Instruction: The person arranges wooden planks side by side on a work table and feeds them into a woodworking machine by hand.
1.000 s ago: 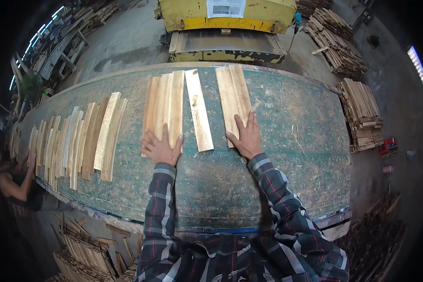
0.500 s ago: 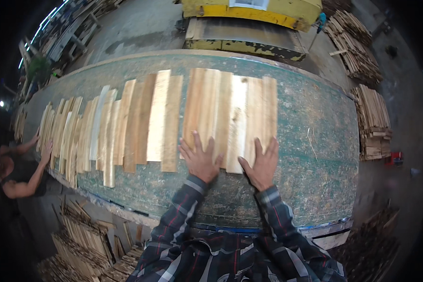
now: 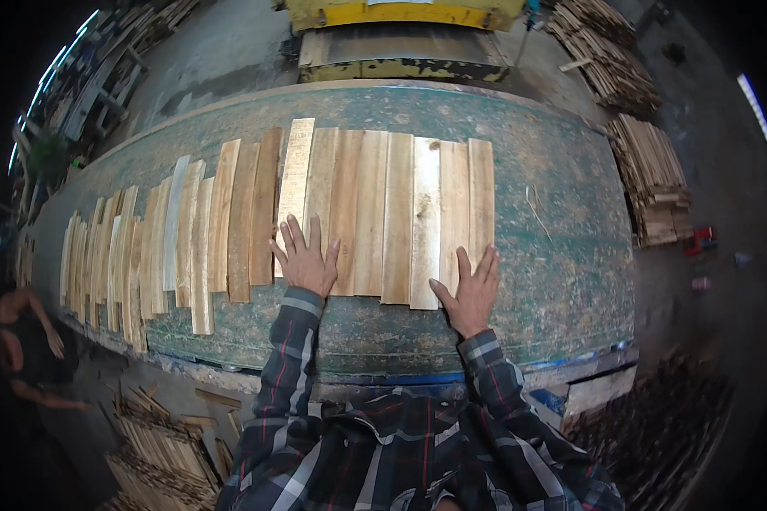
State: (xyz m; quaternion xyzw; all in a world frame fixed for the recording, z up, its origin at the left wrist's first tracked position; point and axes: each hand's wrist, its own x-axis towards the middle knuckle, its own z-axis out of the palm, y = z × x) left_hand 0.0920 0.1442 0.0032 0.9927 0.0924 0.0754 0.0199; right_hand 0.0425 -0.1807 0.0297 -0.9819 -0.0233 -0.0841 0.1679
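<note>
A row of wooden slats (image 3: 369, 204) lies side by side on the worn green table (image 3: 562, 281). With fingers spread, my left hand (image 3: 307, 262) presses flat on the near ends of a shiny pale slat (image 3: 298, 153) and the ones beside it. My right hand (image 3: 471, 294), also spread, rests on the near ends of the two rightmost slats (image 3: 481, 192). Between my hands is a bright slat with a dark knot (image 3: 427, 230). The slats under and between my hands lie close together, their ends uneven. Neither hand grips anything.
More narrow slats (image 3: 102, 255) run to the table's left end, where another person (image 3: 30, 328) stands. Beyond the far edge is a yellow machine (image 3: 405, 15). Stacked wood (image 3: 652, 179) stands past the right edge; another stack (image 3: 162, 451) sits at lower left.
My left hand has moved left onto the shiny slat. The gap between the two slat groups has closed, with slats shifted together. The other person's hands have come off the slats.
</note>
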